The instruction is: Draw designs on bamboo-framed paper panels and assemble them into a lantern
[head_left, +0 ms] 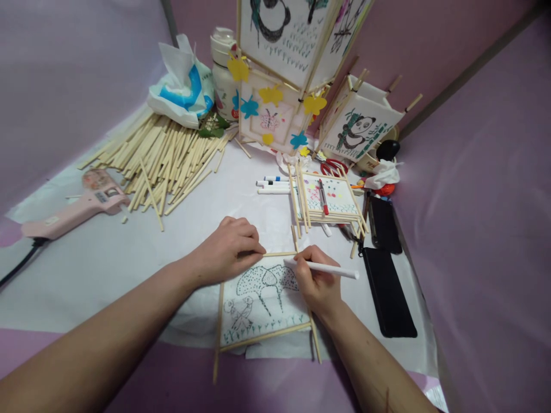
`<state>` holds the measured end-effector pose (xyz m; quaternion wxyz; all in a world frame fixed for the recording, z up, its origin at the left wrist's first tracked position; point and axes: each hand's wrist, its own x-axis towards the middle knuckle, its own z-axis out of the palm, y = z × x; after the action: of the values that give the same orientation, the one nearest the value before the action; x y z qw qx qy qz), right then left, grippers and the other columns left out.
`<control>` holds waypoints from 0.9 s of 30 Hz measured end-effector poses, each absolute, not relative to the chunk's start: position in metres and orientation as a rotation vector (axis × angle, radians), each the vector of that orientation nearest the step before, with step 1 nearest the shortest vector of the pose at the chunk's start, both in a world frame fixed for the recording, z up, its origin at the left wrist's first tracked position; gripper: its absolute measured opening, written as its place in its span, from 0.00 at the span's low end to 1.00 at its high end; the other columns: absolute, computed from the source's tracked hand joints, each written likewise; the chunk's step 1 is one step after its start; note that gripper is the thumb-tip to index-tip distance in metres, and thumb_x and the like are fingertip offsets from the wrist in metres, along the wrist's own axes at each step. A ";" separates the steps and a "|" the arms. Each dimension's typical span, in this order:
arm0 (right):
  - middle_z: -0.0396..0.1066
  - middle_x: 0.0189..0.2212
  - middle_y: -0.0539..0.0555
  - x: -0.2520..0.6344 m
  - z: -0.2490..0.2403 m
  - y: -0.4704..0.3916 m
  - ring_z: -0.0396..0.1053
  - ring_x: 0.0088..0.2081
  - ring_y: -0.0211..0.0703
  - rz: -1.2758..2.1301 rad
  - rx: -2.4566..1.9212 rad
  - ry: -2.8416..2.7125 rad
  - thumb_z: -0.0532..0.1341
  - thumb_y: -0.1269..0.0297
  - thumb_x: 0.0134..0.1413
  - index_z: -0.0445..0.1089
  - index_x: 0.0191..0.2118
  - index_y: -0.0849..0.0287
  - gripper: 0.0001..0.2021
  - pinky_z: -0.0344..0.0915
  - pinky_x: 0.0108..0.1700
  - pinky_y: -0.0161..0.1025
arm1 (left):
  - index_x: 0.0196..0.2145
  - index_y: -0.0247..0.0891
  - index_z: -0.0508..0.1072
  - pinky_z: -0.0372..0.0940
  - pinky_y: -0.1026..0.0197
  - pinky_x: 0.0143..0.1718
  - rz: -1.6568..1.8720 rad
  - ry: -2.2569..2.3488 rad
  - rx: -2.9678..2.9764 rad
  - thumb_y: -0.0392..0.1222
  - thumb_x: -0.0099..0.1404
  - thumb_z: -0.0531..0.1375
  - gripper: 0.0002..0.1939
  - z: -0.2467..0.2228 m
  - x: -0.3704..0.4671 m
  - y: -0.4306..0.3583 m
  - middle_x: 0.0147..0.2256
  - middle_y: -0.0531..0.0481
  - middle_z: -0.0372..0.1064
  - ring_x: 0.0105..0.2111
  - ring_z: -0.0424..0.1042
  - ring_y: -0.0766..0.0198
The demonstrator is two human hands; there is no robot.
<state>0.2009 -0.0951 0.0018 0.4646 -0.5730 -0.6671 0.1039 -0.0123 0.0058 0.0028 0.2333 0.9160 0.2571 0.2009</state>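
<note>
My right hand (318, 281) is closed around a white marker pen (333, 268), its tip touching the upper part of a drawing. That drawing (253, 304) is a white sheet framed with thin wooden sticks, lying near the front of the table. On it are dotted trees, a dark outlined figure and a row of grass. Curled over the frame's upper left corner, my left hand (232, 246) grips its top edge; the thumb is mostly hidden.
At left lie a pink glue gun (77, 209) and a heap of wooden sticks (159, 158). Behind stand a tissue pack (183, 92), a bottle (224, 74) and panda-picture lanterns (359, 129). Stacked framed panels (331, 198), markers (274, 184) and a black phone (390, 292) lie right.
</note>
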 end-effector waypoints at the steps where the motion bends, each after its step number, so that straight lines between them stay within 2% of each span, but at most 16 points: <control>1: 0.64 0.20 0.47 0.201 0.002 -0.095 0.62 0.22 0.36 0.256 -1.400 -1.636 0.55 0.71 0.58 0.65 0.27 0.56 0.09 0.58 0.26 0.36 | 0.37 0.46 0.80 0.52 0.53 0.44 0.556 0.705 2.515 0.42 0.69 0.59 0.09 0.003 -0.012 0.006 0.34 0.52 0.74 0.39 0.68 0.61; 27: 0.60 0.17 0.46 0.201 0.004 -0.098 0.59 0.20 0.36 0.363 -1.359 -1.637 0.55 0.71 0.53 0.61 0.23 0.55 0.10 0.55 0.24 0.35 | 0.36 0.45 0.80 0.50 0.54 0.43 0.548 0.697 2.531 0.42 0.69 0.59 0.08 0.003 -0.012 0.007 0.34 0.53 0.73 0.39 0.68 0.62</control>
<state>0.2012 -0.0976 0.0038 0.4720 -0.5553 -0.6685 0.1482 -0.0123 0.0067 0.0034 0.2278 0.9190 0.2530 0.1988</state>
